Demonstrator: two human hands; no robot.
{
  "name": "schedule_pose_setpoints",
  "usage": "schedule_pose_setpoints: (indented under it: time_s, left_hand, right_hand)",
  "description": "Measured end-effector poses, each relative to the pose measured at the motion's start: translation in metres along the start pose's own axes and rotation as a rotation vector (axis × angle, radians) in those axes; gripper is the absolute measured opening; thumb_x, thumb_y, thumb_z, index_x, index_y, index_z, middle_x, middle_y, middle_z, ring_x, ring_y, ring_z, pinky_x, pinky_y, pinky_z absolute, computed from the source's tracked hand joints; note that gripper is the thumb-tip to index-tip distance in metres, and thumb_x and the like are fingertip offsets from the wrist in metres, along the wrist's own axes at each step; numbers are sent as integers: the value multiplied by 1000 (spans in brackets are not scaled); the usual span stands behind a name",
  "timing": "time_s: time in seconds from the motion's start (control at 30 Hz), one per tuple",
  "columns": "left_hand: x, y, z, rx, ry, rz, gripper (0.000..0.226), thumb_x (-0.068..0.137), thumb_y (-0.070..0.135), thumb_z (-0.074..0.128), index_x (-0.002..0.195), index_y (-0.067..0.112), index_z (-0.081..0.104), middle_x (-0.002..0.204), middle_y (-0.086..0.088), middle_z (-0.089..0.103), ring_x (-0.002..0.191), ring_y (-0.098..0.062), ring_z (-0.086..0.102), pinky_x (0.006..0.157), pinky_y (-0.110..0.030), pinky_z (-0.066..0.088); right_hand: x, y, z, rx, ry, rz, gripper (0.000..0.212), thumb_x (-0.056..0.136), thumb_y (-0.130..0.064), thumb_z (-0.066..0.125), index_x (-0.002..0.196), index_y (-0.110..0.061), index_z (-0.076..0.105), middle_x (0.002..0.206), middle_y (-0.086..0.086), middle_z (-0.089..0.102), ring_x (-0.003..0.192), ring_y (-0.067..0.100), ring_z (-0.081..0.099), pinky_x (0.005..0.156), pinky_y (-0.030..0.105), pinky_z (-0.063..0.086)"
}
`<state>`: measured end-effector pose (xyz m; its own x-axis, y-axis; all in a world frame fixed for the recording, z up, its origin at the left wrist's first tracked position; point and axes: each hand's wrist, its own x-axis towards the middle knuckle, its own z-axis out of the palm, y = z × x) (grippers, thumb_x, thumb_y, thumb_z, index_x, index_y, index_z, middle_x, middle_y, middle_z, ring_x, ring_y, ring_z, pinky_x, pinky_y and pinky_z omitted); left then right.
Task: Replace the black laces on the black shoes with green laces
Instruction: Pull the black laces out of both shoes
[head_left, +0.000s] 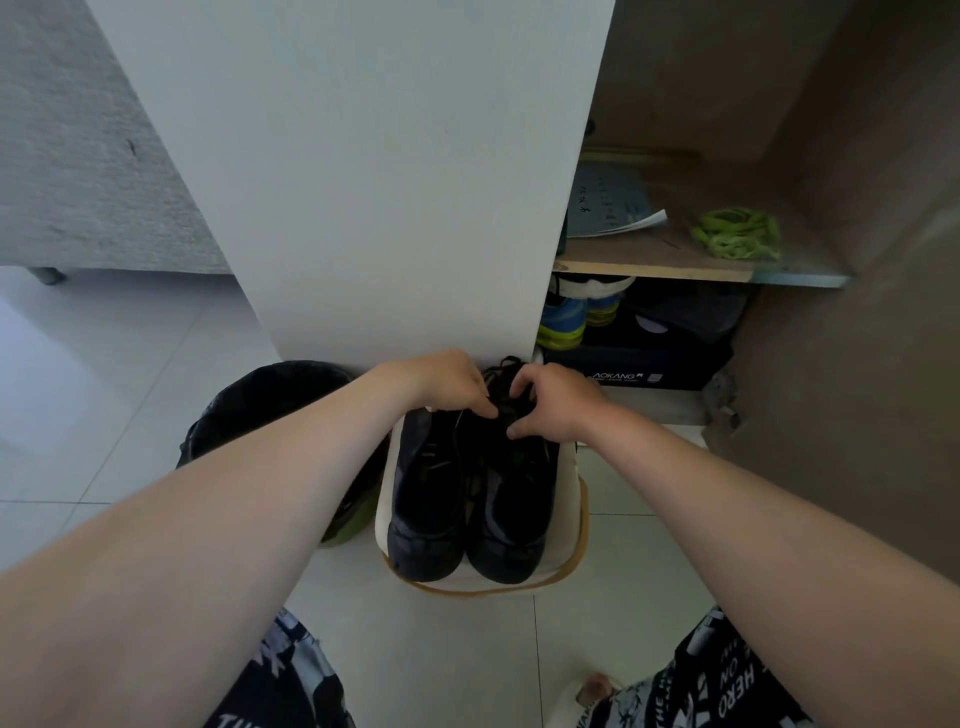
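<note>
Two black shoes stand side by side on a low white stool (569, 514), toes toward me: the left shoe (426, 499) and the right shoe (511, 514). My left hand (449, 382) and my right hand (553, 402) meet over the far end of the right shoe, each pinching its black lace (506, 387) at the top eyelets. A bundle of green laces (737, 234) lies on a cabinet shelf at the upper right, away from both hands.
A white cabinet door (363, 171) stands open right behind the shoes. A bin with a black bag (260, 400) sits left of the stool. Under the shelf are other shoes (563, 322) and a dark shoebox (644, 364). A booklet (608, 205) lies on the shelf.
</note>
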<state>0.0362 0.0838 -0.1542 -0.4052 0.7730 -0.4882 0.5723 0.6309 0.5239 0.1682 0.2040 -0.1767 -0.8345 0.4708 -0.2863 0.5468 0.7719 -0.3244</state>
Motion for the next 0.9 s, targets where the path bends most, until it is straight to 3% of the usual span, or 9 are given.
schedule_pose_setpoints:
  time_s: [0.07,0.13,0.23,0.3,0.37,0.5,0.67,0.8,0.9]
  left_hand:
    - [-2,4,0,-220,-16,-32,16,87,28,68,77,17,62,65,2,50,60,-15,46,56,-25,36]
    - [-2,7,2,-543,22,-3,17,89,19,61,73,16,58,71,-1,54,72,-17,50,71,-28,40]
    - [-6,11,7,-727,15,91,14,86,14,59,77,7,67,79,-9,65,81,-20,59,93,-40,47]
    - [-3,14,9,-764,59,58,17,92,18,58,77,10,63,72,-9,61,64,-18,56,80,-40,54]
    - [-2,16,4,-623,161,9,23,93,26,60,72,17,58,60,1,55,53,-15,47,54,-26,45]
    - [-3,13,-7,34,313,4,30,88,35,64,74,9,66,71,-4,61,69,-20,56,55,-27,37]
    - [-4,8,-15,-732,187,-1,28,90,26,65,70,13,51,54,-2,45,49,-21,51,50,-25,45]
    - [-8,-5,-29,309,423,9,34,87,35,60,62,15,49,65,-1,49,70,-23,50,56,-27,34]
    - [-6,-3,-27,55,381,-12,33,87,37,64,68,11,59,64,-3,53,65,-22,53,53,-26,35]
  right_hand:
    - [0,-1,1,-20,5,-5,56,67,-48,87,113,-34,59,110,-8,58,110,22,59,97,41,43]
    - [-1,-2,1,-33,18,-13,56,68,-48,87,114,-33,58,116,-5,59,111,25,58,97,42,41]
    - [-2,-5,2,-83,35,-18,59,68,-51,85,117,-33,57,120,0,58,115,28,56,97,44,37]
    - [-2,-5,2,-77,37,-7,53,67,-50,86,110,-36,57,116,-3,57,114,27,56,98,44,37]
    - [-3,-4,1,-66,37,0,49,67,-50,86,104,-37,57,112,-5,56,112,26,56,98,44,37]
    - [-2,-4,3,-70,30,4,50,67,-51,86,107,-38,58,111,-4,55,112,26,54,100,44,35]
    - [-2,-3,2,-56,30,6,47,66,-52,86,101,-38,56,106,-7,56,109,25,56,99,45,37]
    - [-1,-4,3,-75,21,7,58,67,-52,86,115,-37,58,113,-5,58,114,25,55,102,45,36]
    - [-1,-6,5,-76,72,-7,80,63,-52,88,126,-30,45,120,-2,57,112,24,55,98,45,38]
